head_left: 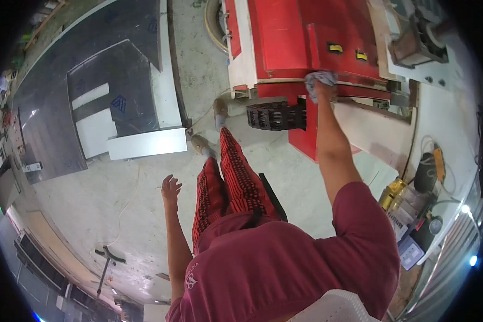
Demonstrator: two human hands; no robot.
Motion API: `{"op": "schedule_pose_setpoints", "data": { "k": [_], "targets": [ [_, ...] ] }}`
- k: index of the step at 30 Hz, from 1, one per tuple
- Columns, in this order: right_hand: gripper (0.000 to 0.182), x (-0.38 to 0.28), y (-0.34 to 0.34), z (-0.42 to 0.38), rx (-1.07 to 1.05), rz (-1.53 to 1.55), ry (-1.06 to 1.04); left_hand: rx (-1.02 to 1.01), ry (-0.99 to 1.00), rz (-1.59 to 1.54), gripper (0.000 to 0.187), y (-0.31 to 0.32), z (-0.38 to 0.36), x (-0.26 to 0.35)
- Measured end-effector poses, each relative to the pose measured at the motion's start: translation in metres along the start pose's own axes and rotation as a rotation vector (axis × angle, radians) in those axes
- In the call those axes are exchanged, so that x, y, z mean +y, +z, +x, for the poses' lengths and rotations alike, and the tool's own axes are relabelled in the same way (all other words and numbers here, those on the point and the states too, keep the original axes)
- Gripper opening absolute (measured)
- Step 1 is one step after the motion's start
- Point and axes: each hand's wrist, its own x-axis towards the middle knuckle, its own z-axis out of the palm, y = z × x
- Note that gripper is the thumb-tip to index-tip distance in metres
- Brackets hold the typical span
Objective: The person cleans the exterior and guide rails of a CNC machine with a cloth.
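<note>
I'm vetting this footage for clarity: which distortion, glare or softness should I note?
Head view: strong wide-lens bending, with black corners; glare around the bright light at right and washed-out patches at the left edge; a pale sheen on the white panel; fine detail is soft on the right hand and the cloth it holds.

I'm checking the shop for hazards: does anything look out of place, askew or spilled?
The white strip looks askew: it lies at an angle across the corner of the dark sheets, one end jutting out. Yellow packets sit jumbled among other items at right. No clear spill shows.
</note>
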Motion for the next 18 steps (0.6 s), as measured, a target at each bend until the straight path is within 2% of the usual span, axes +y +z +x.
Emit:
{"op": "schedule_pose_setpoints", "data": {
  "k": [2, 3, 4, 5, 6, 7, 8, 9, 10, 11, 13, 14, 15, 16, 18],
  "targets": [
    [0.102, -0.009, 0.003, -0.022, -0.017, 0.013, -0.135, -0.015, 0.012, -0.059, 0.038, 0.011, 0.003, 0.0],
    [0.102, -0.023, 0.006, -0.064, 0.001, 0.032, -0.168, -0.048, -0.037, -0.02, 0.038, 0.011, 0.007, -0.012],
    [0.1, -0.053, -0.025, -0.116, -0.07, 0.01, -0.158, -0.076, -0.082, 0.022, 0.037, 0.01, 0.011, -0.024],
    [0.098, -0.05, -0.005, -0.136, -0.105, 0.325, -0.288, -0.101, -0.086, 0.043, 0.037, 0.008, 0.012, -0.033],
    [0.091, -0.062, -0.009, -0.172, -0.161, 0.394, -0.395, -0.094, -0.125, 0.135, 0.034, 0.009, 0.008, -0.029],
    [0.083, -0.072, -0.003, -0.198, -0.27, 0.453, -0.53, -0.086, -0.166, 0.23, 0.032, 0.011, 0.002, -0.024],
    [0.071, -0.08, 0.014, -0.224, -0.326, 0.261, -0.738, -0.094, -0.149, 0.27, 0.032, 0.008, 0.002, -0.026],
    [0.064, -0.087, -0.013, -0.262, -0.579, 0.367, -0.754, -0.1, -0.134, 0.311, 0.032, 0.003, 0.002, -0.029],
    [0.057, -0.077, 0.041, -0.278, -0.735, 0.575, -0.819, -0.097, -0.114, 0.359, 0.032, 0.001, -0.001, -0.021],
    [0.058, -0.076, 0.015, -0.301, -0.608, 0.706, -0.889, -0.092, -0.12, 0.382, 0.033, -0.004, 0.0, -0.015],
    [0.061, -0.063, -0.029, -0.302, -0.543, 0.692, -0.921, -0.069, -0.126, 0.36, 0.033, -0.011, 0.003, 0.002],
    [0.063, -0.051, -0.052, -0.291, -0.444, 0.722, -0.864, -0.08, -0.119, 0.387, 0.033, -0.018, 0.008, 0.005],
    [0.065, -0.034, -0.072, -0.274, -0.343, 0.743, -0.809, -0.1, -0.089, 0.305, 0.032, -0.024, 0.017, 0.006],
    [0.067, -0.017, -0.084, -0.248, -0.163, 0.578, -0.784, -0.119, -0.062, 0.217, 0.032, -0.028, 0.025, 0.008],
    [0.062, 0.014, -0.113, -0.172, -0.201, 0.552, -0.652, -0.094, -0.046, 0.21, 0.033, -0.028, 0.035, 0.02]
  ]
}}
